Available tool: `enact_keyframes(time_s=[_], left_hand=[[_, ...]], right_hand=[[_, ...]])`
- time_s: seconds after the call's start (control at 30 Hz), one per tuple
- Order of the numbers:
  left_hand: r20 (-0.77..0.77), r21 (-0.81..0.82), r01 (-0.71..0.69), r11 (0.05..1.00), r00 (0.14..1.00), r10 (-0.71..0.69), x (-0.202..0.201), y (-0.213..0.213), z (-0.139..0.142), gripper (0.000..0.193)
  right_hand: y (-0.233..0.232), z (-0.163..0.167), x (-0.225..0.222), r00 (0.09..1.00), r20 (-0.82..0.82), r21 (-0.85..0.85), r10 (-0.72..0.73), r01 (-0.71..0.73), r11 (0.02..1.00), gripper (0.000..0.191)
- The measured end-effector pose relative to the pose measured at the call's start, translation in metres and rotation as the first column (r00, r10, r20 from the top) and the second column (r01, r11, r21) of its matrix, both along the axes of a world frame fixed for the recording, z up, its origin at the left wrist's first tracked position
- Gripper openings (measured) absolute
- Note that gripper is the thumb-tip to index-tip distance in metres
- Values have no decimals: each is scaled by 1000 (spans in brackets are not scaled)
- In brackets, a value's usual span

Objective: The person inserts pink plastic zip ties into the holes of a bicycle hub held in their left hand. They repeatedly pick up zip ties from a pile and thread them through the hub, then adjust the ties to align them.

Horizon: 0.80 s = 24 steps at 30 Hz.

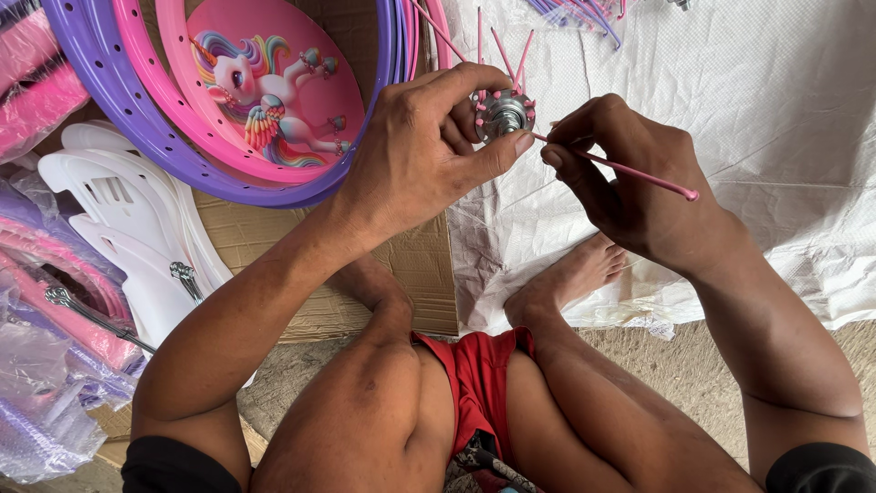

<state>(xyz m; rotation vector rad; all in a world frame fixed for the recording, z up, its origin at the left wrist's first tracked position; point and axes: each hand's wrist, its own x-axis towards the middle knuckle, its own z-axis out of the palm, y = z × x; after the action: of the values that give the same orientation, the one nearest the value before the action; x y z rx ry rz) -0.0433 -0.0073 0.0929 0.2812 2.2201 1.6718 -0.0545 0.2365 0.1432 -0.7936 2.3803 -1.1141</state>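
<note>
The left hand [429,146] is curled around a small metal wheel hub [504,113], thumb pressed against its lower edge and the forefinger arched over the top, so the hub sits clamped between them just above a white woven sheet [776,110]. Several pink spokes [511,50] already stand out of the hub's flange, fanning upward. The right hand [630,178] pinches one more pink spoke [630,170] between thumb and forefinger — its near end meets the hub's flange, its capped far end juts out to the right past the knuckles. Both wrists bend inward toward each other, the forearms coming up from the bottom corners of the view, elbows wide, black sleeves at the edge.

Below the hands the person sits with knees bent, in red shorts [474,374], one bare foot [570,278] resting on the edge of the sheet. To the left, on flattened cardboard [401,274], lie a purple wheel rim [137,119] nested with a pink rim [196,100], around a pink disc with a unicorn picture [274,82] — and further left, white plastic guards [137,219]
</note>
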Motion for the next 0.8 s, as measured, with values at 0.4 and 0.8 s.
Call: enact_keyframes(time_s=[0.4, 0.8], left_hand=[[91, 80, 0, 997, 996, -8, 4, 7, -5, 46], [130, 65, 16, 998, 991, -25, 1, 4, -15, 55]], right_hand=[[-13, 11, -12, 995, 86, 153, 56, -68, 986, 27], [13, 12, -41, 999, 41, 45, 16, -18, 999, 21]])
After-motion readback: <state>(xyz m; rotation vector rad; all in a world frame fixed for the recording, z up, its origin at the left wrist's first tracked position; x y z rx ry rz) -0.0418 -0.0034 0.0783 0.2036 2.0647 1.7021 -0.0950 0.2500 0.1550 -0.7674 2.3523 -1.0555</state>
